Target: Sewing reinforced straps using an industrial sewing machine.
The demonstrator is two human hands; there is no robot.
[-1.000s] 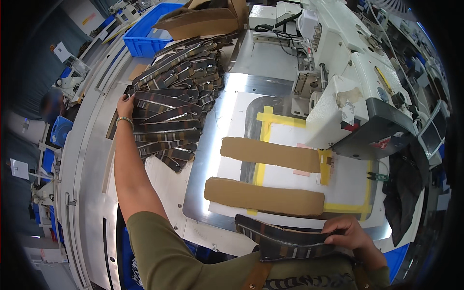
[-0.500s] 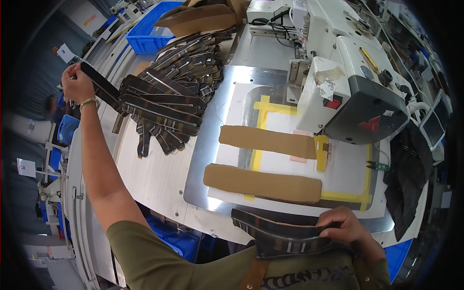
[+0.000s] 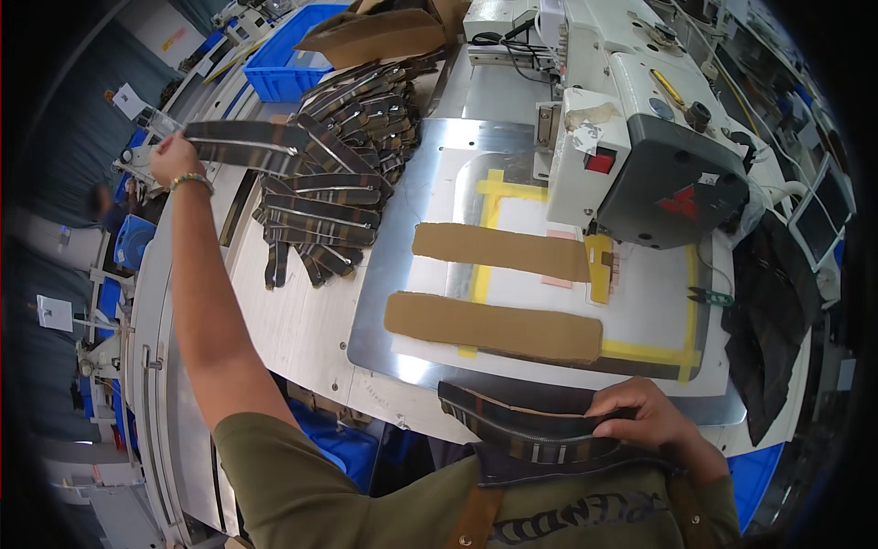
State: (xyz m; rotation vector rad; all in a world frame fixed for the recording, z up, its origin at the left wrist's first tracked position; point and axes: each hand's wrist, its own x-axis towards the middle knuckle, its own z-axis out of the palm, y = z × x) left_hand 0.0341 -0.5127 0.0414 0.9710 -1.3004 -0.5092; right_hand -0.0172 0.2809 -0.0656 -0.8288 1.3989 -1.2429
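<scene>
A strip (image 3: 245,146) is pinched at one end by the left hand (image 3: 178,163), extending to its right above the pile (image 3: 325,220). A band (image 3: 517,439) is gripped by the right hand (image 3: 636,414), extending to its left. Both are judged light, pliable; end grips are advised.

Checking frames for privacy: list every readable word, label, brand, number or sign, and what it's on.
Shirt: large dark lettering on the chest, partly lost in folds; wording withheld.
Sewing machine's dark cover: red mark, no readable letters.
Pale sticker on that cover: too small to read.
White table, front edge: faint handwriting, too small to read surely.
White panel, background: orange marking, too blurred.
</scene>
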